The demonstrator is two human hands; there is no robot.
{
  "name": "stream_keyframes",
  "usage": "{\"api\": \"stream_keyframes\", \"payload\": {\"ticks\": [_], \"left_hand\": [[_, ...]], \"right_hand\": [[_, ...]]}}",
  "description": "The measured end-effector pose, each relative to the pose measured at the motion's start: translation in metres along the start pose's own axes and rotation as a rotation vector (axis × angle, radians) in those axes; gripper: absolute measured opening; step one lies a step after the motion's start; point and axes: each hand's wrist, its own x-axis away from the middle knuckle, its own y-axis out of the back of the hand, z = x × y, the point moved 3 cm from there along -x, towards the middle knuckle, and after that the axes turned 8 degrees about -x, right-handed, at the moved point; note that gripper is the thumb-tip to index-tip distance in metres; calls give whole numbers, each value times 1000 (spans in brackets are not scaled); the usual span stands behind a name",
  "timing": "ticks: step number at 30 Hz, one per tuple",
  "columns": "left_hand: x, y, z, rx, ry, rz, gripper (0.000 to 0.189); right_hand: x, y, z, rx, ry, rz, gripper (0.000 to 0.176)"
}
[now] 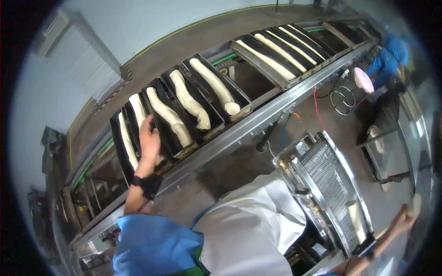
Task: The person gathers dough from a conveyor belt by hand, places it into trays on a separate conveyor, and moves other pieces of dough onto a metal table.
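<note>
My left hand (149,140) is over the nearer group of black tins on the conveyor, its fingers stretched out and thumb apart. Its fingertips are right at a long strip of dough (137,106), and the hand and wrist hide the strip's lower end. Beside it, a twisted dough strip (166,114) lies in another tin. At the far right, my right hand (403,221) is closed on a pale piece of dough (415,205). Another dough piece (355,220) rests on the mesh belt (324,168) near my right wrist.
The conveyor's metal side rail (216,140) runs diagonally past my front. Farther along stands a second group of tins (264,57) with dough strips. At the upper right is another person in blue (391,55), near a pink round object (363,80). Metal panels (398,152) stand at right.
</note>
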Motion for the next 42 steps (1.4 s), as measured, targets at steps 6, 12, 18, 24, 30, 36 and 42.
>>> {"api": "stream_keyframes", "payload": {"ticks": [6,12,18,24,30,36,42], "left_hand": [[-25,-13,61,501,757,374,35],[-16,3,16,186,339,49,42],[-23,-40,-162,321,-63,429,51],[-25,-106,-142,453,496,518,73],[-17,-45,-189,455,518,680,66],[-34,-29,-276,742,405,723,57],[-60,-68,-304,595,454,687,53]], "right_hand": [[160,-127,-43,-134,-137,965,60],[227,-166,33,164,140,1157,56],[200,-197,70,90,14,1387,78],[179,-200,95,175,76,1208,60],[149,-250,103,134,134,1208,60],[118,-288,112,8,158,1160,51],[71,-315,56,-323,141,890,51]]}}
